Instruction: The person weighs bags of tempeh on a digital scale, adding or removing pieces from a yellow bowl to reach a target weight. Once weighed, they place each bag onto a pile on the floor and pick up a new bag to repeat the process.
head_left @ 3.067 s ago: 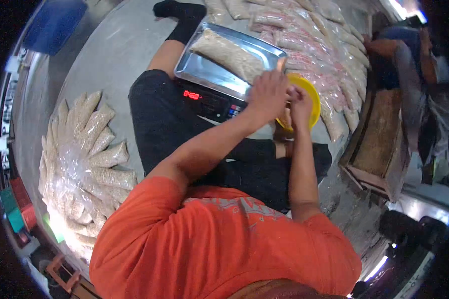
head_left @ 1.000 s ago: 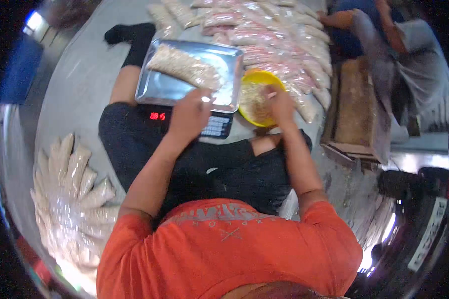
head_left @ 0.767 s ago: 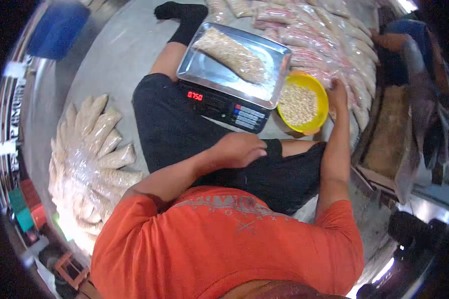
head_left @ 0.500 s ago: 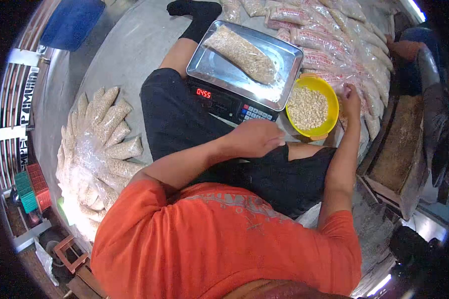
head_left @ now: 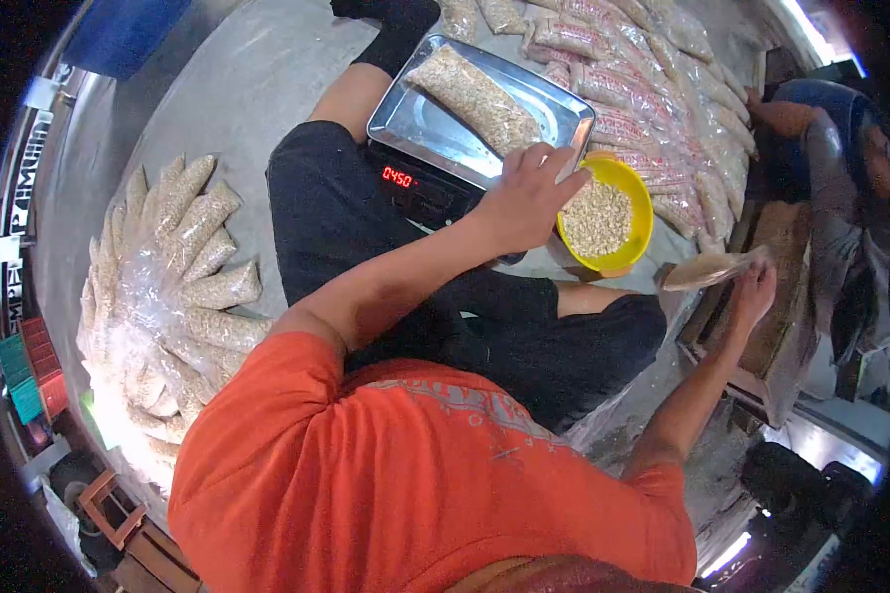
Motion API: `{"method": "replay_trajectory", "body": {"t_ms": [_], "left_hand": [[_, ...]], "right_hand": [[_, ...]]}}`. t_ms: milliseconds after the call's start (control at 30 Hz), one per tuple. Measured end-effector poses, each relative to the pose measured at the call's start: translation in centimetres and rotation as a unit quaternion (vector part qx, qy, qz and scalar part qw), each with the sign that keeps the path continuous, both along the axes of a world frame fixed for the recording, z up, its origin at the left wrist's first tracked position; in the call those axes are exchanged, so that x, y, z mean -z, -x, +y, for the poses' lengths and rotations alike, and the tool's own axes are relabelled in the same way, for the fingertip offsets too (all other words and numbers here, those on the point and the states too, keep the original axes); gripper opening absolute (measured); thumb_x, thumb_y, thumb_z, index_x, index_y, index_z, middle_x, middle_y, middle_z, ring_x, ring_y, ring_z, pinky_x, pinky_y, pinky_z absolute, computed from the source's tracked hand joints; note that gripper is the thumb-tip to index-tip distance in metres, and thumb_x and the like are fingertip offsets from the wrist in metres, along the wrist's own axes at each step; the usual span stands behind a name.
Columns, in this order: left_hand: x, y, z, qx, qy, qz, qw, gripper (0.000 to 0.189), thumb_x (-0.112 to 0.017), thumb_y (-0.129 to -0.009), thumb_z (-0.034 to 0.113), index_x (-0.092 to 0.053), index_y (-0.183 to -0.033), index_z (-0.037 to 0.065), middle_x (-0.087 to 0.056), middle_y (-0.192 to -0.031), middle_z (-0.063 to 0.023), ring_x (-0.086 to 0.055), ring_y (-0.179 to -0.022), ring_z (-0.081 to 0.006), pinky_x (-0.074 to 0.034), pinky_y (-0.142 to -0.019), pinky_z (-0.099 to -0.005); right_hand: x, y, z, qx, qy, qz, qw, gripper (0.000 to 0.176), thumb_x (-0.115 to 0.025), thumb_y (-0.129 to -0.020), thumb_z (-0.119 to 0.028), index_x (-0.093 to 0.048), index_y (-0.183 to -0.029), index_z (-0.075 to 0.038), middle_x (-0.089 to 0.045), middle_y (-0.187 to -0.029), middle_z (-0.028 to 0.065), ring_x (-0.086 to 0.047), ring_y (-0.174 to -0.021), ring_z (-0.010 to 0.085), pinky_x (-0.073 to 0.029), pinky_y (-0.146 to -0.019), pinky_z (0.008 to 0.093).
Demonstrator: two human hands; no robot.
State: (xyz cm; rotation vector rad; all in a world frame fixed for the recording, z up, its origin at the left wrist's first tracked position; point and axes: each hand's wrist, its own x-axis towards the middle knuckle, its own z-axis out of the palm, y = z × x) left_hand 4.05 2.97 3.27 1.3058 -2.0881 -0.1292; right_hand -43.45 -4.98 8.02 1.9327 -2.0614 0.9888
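A clear plastic bag of pale grains [head_left: 480, 99] lies slantwise on the metal tray [head_left: 398, 119] of a digital scale [head_left: 415, 193], whose red display reads 0.450. My left hand [head_left: 529, 198] is over the tray's near edge, thumb and fingers apart, fingertips right at the lower end of the bag. Just right of it, a yellow bowl [head_left: 643, 222] holds loose pale chips [head_left: 596, 219]. Out to the right, my right hand [head_left: 755, 289] grips the end of a clear plastic bag [head_left: 704, 271], which looks flat and pale.
Filled bags [head_left: 213, 232] are heaped on the floor at left. Many more bags with red print [head_left: 623, 89] lie in rows at the upper right. A wooden trough [head_left: 761, 326] stands at right, with another person [head_left: 831, 128] beside it. A blue container [head_left: 129, 35] is at the upper left.
My left hand has moved up from my lap to the tray edge. My right hand has moved down and right from beside the bowl, now with a plastic bag. The display went from 0.455 to 0.450.
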Motion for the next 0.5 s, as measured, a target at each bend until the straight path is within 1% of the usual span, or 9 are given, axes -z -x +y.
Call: {"method": "replay_trajectory", "body": {"t_ms": [67, 167, 267, 333, 367, 400, 433, 467, 500], "left_hand": [[1.0, -0.3, -1.8, -0.031, 0.008, -0.016, 0.999, 0.055, -0.064, -0.083, 0.01, -0.059, -0.138, 0.008, -0.047, -0.148, -0.0184, -0.053, -0.122, -0.0448, -0.039, -0.106, -0.0586], [2.9, -1.1, -3.9, -0.067, 0.082, -0.04, 0.994, 0.053, -0.063, -0.082, 0.01, -0.06, -0.134, 0.006, -0.052, -0.146, -0.0169, -0.057, -0.12, -0.0407, -0.04, -0.106, -0.0581], [2.8, -4.4, -5.0, 0.04, 0.016, -0.071, 0.997, 0.044, -0.064, -0.078, 0.009, -0.066, -0.122, 0.004, -0.064, -0.131, -0.0152, -0.06, -0.118, -0.0364, -0.042, -0.107, -0.0545], [1.4, -5.8, -5.5, 0.033, -0.06, 0.012, 0.998, 0.037, -0.068, -0.074, 0.012, -0.07, -0.11, 0.004, -0.071, -0.114, -0.0136, -0.062, -0.119, -0.0324, -0.045, -0.106, -0.0485], [3.8, -7.2, -5.9, -0.027, 0.022, 0.138, 0.99, 0.035, -0.072, -0.074, 0.013, -0.071, -0.108, 0.006, -0.071, -0.112, -0.0149, -0.063, -0.117, -0.0337, -0.048, -0.103, -0.0442], [2.2, -9.8, -4.8, 0.011, 0.092, 0.286, 0.954, 0.033, -0.074, -0.078, 0.012, -0.071, -0.111, 0.006, -0.071, -0.114, -0.0172, -0.066, -0.111, -0.0353, -0.05, -0.1, -0.0445], [-3.9, -11.7, -2.2, -0.089, -0.047, 0.263, 0.959, 0.029, -0.071, -0.083, 0.008, -0.071, -0.112, 0.005, -0.072, -0.113, -0.0149, -0.068, -0.107, -0.0321, -0.052, -0.098, -0.0417], [-4.0, -13.8, -2.0, -0.068, -0.037, 0.432, 0.899, 0.027, -0.067, -0.085, 0.004, -0.071, -0.112, 0.002, -0.072, -0.114, -0.0127, -0.068, -0.108, -0.0273, -0.053, -0.1, -0.0383], [-7.7, -16.5, -0.3, -0.018, 0.022, 0.494, 0.869, 0.029, -0.061, -0.087, -0.001, -0.069, -0.114, -0.001, -0.072, -0.118, -0.0139, -0.067, -0.111, -0.0253, -0.053, -0.101, -0.0385]], "right_hand": [[-3.6, -1.7, 2.0, 0.023, -0.067, -0.006, 0.997, 0.041, -0.059, -0.102, -0.033, -0.067, -0.12, 0.002, -0.071, -0.105, 0.0178, -0.068, -0.093, 0.0261, -0.053, -0.086, 0.0367], [-3.7, 5.8, 1.5, 0.003, -0.009, -0.027, 1.0, 0.039, -0.063, -0.101, -0.035, -0.069, -0.119, -0.002, -0.073, -0.108, 0.0143, -0.069, -0.096, 0.0251, -0.055, -0.086, 0.0374], [-8.3, 0.1, -0.8, -0.034, -0.029, -0.159, 0.986, 0.042, -0.066, -0.1, -0.041, -0.071, -0.117, -0.003, -0.073, -0.113, 0.0121, -0.069, -0.101, 0.0244, -0.056, -0.088, 0.0374], [-11.5, -4.0, -0.9, -0.136, -0.063, -0.352, 0.924, 0.042, -0.065, -0.102, -0.039, -0.067, -0.119, -0.002, -0.071, -0.112, 0.0134, -0.069, -0.099, 0.023, -0.058, -0.082, 0.0341], [-11.0, -5.2, -2.4, -0.176, -0.042, -0.444, 0.877, 0.036, -0.062, -0.104, -0.033, -0.065, -0.122, -0.003, -0.07, -0.108, 0.0124, -0.068, -0.095, 0.0229, -0.058, -0.08, 0.0344], [-12.2, -10.6, -2.5, -0.152, -0.022, -0.371, 0.916, 0.031, -0.057, -0.106, -0.027, -0.064, -0.123, -0.002, -0.068, -0.103, 0.0122, -0.068, -0.091, 0.0231, -0.059, -0.077, 0.0346], [-13.0, -14.4, -3.0, -0.148, -0.016, -0.388, 0.91, 0.028, -0.055, -0.106, -0.025, -0.064, -0.118, -0.001, -0.066, -0.097, 0.0114, -0.067, -0.085, 0.0222, -0.058, -0.075, 0.0345], [-14.6, -18.7, -2.0, -0.223, -0.049, -0.499, 0.836, 0.026, -0.055, -0.106, -0.024, -0.063, -0.112, 0.0, -0.065, -0.093, 0.0109, -0.066, -0.08, 0.0202, -0.058, -0.074, 0.0346], [-16.2, -23.1, -1.1, -0.193, -0.052, -0.514, 0.834, 0.024, -0.056, -0.105, -0.022, -0.062, -0.109, 0.001, -0.064, -0.091, 0.0106, -0.065, -0.078, 0.0195, -0.058, -0.074, 0.0346]]}}
